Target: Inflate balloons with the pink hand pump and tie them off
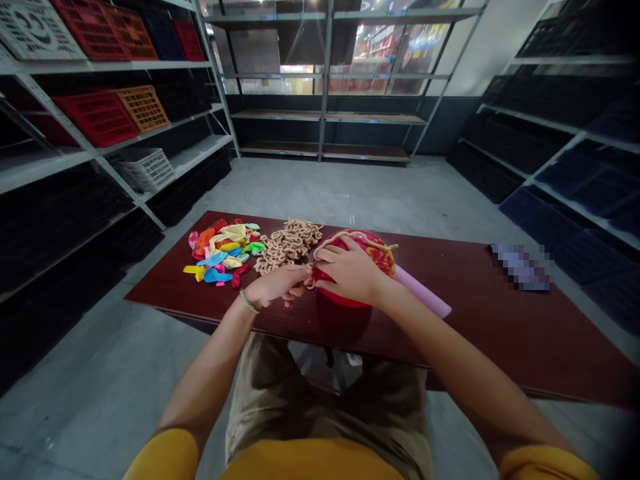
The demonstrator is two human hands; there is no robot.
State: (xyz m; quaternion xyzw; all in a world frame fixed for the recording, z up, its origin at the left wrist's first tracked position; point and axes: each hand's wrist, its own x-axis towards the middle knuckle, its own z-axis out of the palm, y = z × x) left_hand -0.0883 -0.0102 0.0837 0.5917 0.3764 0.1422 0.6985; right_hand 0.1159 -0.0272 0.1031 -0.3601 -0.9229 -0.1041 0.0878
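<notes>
right grip [350, 272] on red object [383, 259]; glossy table [480, 327], metal shelves [373, 118].

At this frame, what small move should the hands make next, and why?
Probably the right hand should ease the loose end of the beige cord snugly against the red-and-gold round object: that end lies free toward the object's right side, while the left hand, at its left edge, seems to pinch another part.
</notes>
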